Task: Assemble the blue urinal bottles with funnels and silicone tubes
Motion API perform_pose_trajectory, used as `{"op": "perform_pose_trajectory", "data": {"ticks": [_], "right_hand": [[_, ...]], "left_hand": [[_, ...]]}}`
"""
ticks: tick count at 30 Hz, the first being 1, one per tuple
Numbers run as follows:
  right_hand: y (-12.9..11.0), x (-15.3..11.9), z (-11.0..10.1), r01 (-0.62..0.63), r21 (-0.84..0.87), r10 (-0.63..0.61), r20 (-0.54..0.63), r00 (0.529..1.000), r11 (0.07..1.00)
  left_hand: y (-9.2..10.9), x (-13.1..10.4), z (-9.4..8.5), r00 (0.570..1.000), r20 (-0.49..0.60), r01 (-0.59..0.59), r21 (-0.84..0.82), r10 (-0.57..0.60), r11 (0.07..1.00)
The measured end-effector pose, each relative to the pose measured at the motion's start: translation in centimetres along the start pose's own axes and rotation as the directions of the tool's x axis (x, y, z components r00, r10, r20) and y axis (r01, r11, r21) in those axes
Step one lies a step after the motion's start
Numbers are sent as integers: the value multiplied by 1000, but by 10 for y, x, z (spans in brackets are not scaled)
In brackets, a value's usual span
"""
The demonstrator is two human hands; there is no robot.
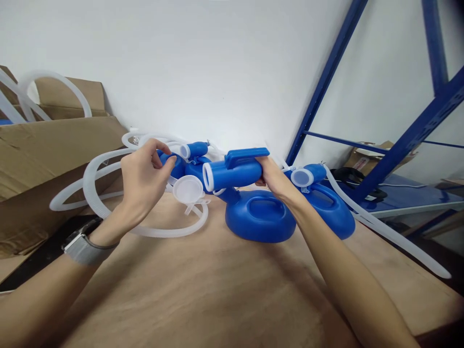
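A blue plastic neck piece (pixel 237 174) with a white rim and a flat handle on top is in my right hand (pixel 268 171), which grips its rear end; the fingers are mostly hidden behind it. My left hand (pixel 145 176) hovers to the left with thumb and fingers curled but apart, holding nothing. Just right of it is a white round cap (pixel 188 189) with a small strap tab. Under the held piece a blue urinal bottle (pixel 261 217) with a moulded handle stands on the table, its spout pointing up and left.
A capped blue bottle (pixel 329 208) with a white hose (pixel 395 237) stands at the right. Further blue bottles (pixel 197 151) and coiled corrugated hoses (pixel 94 183) lie behind. A cardboard box (pixel 61 140) with tubes is at left; blue shelving (pixel 326 82) rises at right. The wooden table (pixel 188 290) spans the front.
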State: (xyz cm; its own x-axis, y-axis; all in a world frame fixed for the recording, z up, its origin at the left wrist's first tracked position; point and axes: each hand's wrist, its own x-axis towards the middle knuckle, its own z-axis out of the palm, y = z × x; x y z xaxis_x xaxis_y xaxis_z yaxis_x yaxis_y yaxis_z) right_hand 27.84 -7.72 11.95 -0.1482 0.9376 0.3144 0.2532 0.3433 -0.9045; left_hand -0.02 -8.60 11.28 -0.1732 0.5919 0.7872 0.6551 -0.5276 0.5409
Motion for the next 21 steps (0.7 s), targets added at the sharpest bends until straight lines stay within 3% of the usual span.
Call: {"op": "perform_pose_trajectory", "data": {"ticks": [2,5,9,13,15,18,21], "right_hand": [[-3,-1,0,17,27,-17,-18,1000,999],[-8,-6,6,47,-93,-46,17,999,995],[-8,-10,18,105,-302,-86,75,993,948],[-4,-8,20,92,-325,-82,45,996,941],[-4,-8,19,95,-319,-91,28,995,943],[-3,-6,19,77,-267,-74,23,997,961],[0,-4,22,33,-151,-28,38,999,988]], "left_hand": [[-6,2,2,999,18,-32,53,31,998],[-2,-1,4,998,55,-22,32,20,999],[18,-6,2,986,99,150,-147,-136,978],[26,-6,1,965,103,261,-334,-241,906],[26,-4,4,940,155,342,-462,-305,818],[26,-2,10,867,276,488,-635,-414,598],[33,-2,14,807,346,551,-732,-478,401]]}}
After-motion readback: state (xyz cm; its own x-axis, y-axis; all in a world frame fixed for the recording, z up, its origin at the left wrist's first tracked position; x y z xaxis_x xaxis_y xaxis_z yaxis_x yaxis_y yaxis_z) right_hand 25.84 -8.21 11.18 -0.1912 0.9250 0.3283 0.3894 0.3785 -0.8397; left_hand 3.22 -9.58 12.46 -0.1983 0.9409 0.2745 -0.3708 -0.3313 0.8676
